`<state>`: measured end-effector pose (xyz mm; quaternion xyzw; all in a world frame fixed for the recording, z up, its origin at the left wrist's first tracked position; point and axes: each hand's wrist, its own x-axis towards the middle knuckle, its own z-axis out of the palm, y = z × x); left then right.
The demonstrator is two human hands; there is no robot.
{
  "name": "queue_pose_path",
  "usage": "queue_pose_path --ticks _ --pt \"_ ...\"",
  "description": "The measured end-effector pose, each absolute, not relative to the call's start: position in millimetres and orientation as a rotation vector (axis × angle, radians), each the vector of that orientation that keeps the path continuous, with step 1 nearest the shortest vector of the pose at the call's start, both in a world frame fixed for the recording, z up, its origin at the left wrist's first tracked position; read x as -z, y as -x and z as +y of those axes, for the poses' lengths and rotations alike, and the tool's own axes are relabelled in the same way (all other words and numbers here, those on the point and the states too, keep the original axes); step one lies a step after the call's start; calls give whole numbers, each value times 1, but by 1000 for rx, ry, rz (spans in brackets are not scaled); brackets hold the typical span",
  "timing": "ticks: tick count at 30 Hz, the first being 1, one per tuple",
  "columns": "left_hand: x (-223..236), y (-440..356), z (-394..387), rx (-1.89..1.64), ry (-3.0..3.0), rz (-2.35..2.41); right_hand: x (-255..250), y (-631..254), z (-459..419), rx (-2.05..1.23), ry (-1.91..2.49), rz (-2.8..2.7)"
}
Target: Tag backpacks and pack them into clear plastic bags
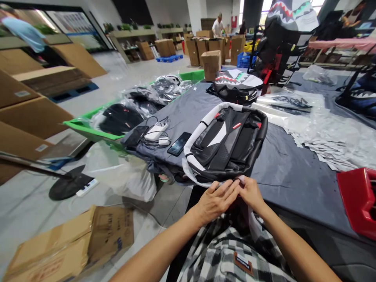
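A black, grey and white backpack (227,141) lies straps-up on the grey cloth-covered table (293,176), its bottom end toward me. My left hand (217,199) rests at that near end with fingers stretched out over it. My right hand (249,192) is right beside it, fingers curled and pinching a thin clear plastic edge at the backpack's bottom; exactly what it grips is hard to make out. The two hands touch each other.
A phone (179,143), a power bank with cables (155,132) and a dark wallet (135,136) lie left of the backpack. A shark-print backpack (237,84) sits farther back. Clear plastic bags (329,133) are spread right. A red crate (360,199) sits at right; a green bin (96,131) with bagged backpacks at left.
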<state>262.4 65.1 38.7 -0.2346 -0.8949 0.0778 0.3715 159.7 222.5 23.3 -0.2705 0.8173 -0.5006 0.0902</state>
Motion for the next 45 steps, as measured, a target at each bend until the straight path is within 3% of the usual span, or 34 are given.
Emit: queue_pose_path --ticks 7,12,19,28,40,45 --pt "-8 -282 68 -152 191 -2322 -26 -158 222 1453 816 2450" --pt "-16 -282 74 -113 38 -2318 -25 -157 222 1432 812 2463" --pt "-26 -264 67 0 79 -2326 -28 -155 221 1443 843 2487" --pt "-38 -239 44 -148 605 -2278 -24 -152 222 1399 823 2511" --pt "-32 -228 61 260 243 -2141 -23 -149 221 1391 835 2528" --pt "-24 -263 56 396 -115 -1922 -20 -146 220 1361 837 2519"
